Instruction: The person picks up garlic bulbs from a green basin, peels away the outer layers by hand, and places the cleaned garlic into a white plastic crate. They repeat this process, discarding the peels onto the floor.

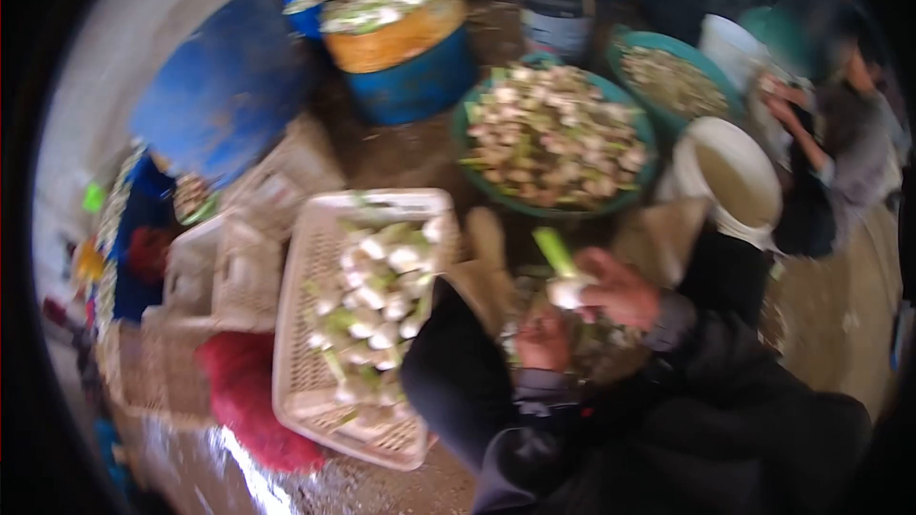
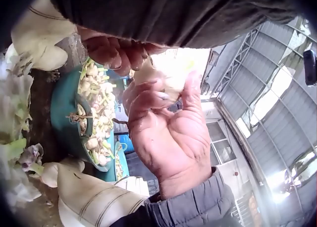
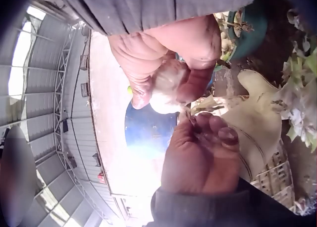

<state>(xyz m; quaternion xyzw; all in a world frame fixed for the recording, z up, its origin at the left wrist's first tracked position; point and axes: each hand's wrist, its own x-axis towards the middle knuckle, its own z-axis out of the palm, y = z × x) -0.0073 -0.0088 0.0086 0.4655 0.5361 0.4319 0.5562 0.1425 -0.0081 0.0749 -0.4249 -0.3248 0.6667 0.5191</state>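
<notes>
In the head view, my right hand (image 1: 620,291) grips a white garlic bulb (image 1: 565,292) with a short green stem pointing up and away. My left hand (image 1: 542,341) is just below, its fingers curled. The right wrist view has the bulb (image 3: 166,86) between the thumb and fingers of my right hand (image 3: 168,49), while my left hand (image 3: 203,155) pinches at the bulb's lower edge. The left wrist view has the fingers of my left hand (image 2: 114,51) against the bulb (image 2: 158,81), held by my right hand (image 2: 171,133). Fingers partly hide the bulb.
A beige crate (image 1: 439,219) of white bulbs stands left of my knees, beside a red sack (image 1: 253,401). Ahead is a green tub (image 1: 462,148) heaped with bulbs; a white bucket (image 1: 682,167) is to its right. Another person (image 1: 849,143) sits at the far right.
</notes>
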